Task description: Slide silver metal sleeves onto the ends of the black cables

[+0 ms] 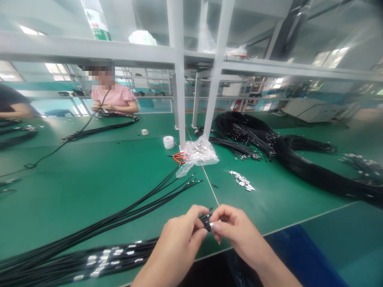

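Observation:
Near the front edge of the green table, my left hand (182, 235) is closed around the ends of several black cables (205, 220). My right hand (231, 225) meets it from the right, thumb and fingers pinched on a small silvery connector (212, 225) at the cable ends. Whether that piece sits on a cable is hidden by the fingers. Ahead and to the right lies a loose pile of small metal connectors (242, 181). Left of my hands, a thick bundle of black cables with white tags (110, 257) runs along the table, with thinner loose cables (143, 201) above it.
A clear plastic bag of metal parts (202, 153) lies by the white shelf posts, with orange-handled pliers (179, 157) beside it. A tape roll (168, 142) stands nearby. Large coiled black cables (299, 163) cover the right side. A person in pink (115, 97) sits across the table.

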The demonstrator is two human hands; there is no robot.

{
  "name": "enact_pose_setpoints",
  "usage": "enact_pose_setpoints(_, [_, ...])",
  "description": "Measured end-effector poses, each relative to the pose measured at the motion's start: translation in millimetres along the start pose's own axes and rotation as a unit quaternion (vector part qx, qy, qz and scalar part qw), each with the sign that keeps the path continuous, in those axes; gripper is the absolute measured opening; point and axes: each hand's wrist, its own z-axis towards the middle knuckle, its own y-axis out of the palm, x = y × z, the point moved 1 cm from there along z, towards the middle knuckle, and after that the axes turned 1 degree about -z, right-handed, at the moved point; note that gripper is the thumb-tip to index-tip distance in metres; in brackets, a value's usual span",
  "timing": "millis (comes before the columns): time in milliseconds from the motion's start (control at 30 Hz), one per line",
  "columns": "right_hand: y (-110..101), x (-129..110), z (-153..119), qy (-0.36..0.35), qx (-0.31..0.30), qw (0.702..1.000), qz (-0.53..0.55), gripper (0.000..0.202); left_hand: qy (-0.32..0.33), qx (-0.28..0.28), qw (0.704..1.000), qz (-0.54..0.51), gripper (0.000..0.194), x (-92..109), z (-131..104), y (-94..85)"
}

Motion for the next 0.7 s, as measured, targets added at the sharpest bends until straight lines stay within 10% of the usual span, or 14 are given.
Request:
enact_pose_setpoints(333, [4.1,-11.6,-2.0,-0.041,0.074,0.992,-0.095,0.018,0.0,-0.008,1.0,0.008,0.01,4.1,8.0,1.9])
enact_pose_setpoints(567, [13.5,-22.3,-7.3,-0.043,0.093,0.984,-0.147,0.017,-0.112,-0.017,0.947,0.301,0.008,-3.4,-6.2,-34.2])
enact_pose_setpoints(700, [16.4,-24.7,-6.3,-0.057,0.061,0.986,-0.141,0.015,-0.056,0.002,0.976,0.209,0.018,-1.5,-2.2,-20.2])
